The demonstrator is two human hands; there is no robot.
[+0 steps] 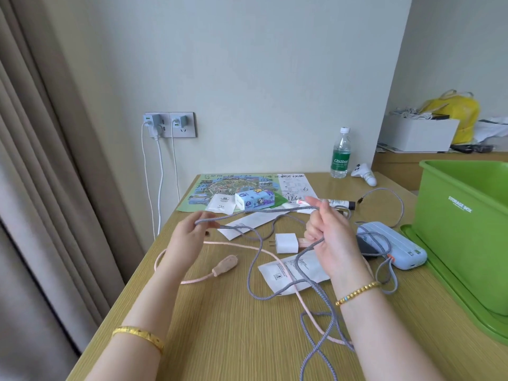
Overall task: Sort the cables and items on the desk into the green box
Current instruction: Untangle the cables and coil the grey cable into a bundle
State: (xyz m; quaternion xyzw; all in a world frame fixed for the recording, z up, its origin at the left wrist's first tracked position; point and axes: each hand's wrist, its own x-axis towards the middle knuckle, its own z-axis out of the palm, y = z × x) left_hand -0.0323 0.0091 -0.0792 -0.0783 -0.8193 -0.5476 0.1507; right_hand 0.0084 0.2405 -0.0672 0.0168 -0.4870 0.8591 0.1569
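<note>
both hands stretch grey cable (255,213) left-right (slack trailing).

Bare forearms, a bracelet on each wrist.
The left hand (189,237) wore a smooth gold bangle (138,336); the right hand (332,237) wore a gold bead bracelet (357,292).

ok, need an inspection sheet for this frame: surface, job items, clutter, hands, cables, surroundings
Surface: wooden desk, papers and gear spread across it.
Job's things: green box at right, standing on its lid, interior not visible; white charger and blue power bank lie on the desk.
Clutter: map sheet, tissue pack, water bottle, white controller.
Hands: left hand and right hand both hold the grey cable, stretched between them.
Cables: grey cable trails in loops toward the near edge; pink cable lies loose beneath it.
Surroundings: curtain left, wall socket with two plugs.
</note>
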